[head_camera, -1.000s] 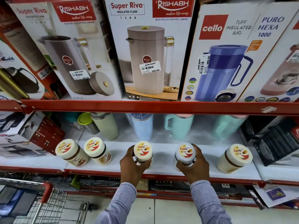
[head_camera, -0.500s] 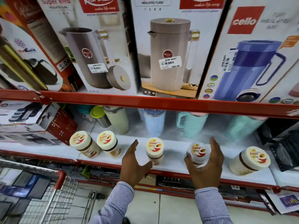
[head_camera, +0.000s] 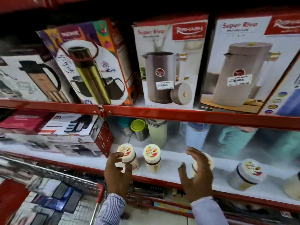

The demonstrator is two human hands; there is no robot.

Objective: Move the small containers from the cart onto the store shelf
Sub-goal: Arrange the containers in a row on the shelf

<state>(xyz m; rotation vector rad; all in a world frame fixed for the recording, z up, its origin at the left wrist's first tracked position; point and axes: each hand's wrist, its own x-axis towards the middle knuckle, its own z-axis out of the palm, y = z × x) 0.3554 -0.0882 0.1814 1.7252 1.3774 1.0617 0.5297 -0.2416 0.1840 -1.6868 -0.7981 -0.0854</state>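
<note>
Several small cream-lidded containers stand in a row on the white shelf [head_camera: 170,161]. My left hand [head_camera: 118,174] is in front of the leftmost container [head_camera: 128,151], fingers loosely apart; I cannot tell whether it touches it. A second container [head_camera: 151,155] stands just to its right. My right hand [head_camera: 197,176] is spread open in front of a third container [head_camera: 210,161], partly hiding it. A fourth container [head_camera: 248,173] leans further right, and another [head_camera: 293,187] is cut off by the frame edge. The whole frame is blurred by motion.
The wire cart [head_camera: 68,177] with a red handle corner [head_camera: 101,190] is at lower left, holding dark flat packs. Pastel tumblers [head_camera: 196,135] and a green-lidded steel tin [head_camera: 139,129] stand at the shelf's back. Product boxes [head_camera: 76,132] fill its left end. Boxed flasks [head_camera: 164,65] line the upper shelf.
My view has swung left and down toward the cart. Both hands have let go of the two containers and drifted left, the left one now in front of the leftmost container.
</note>
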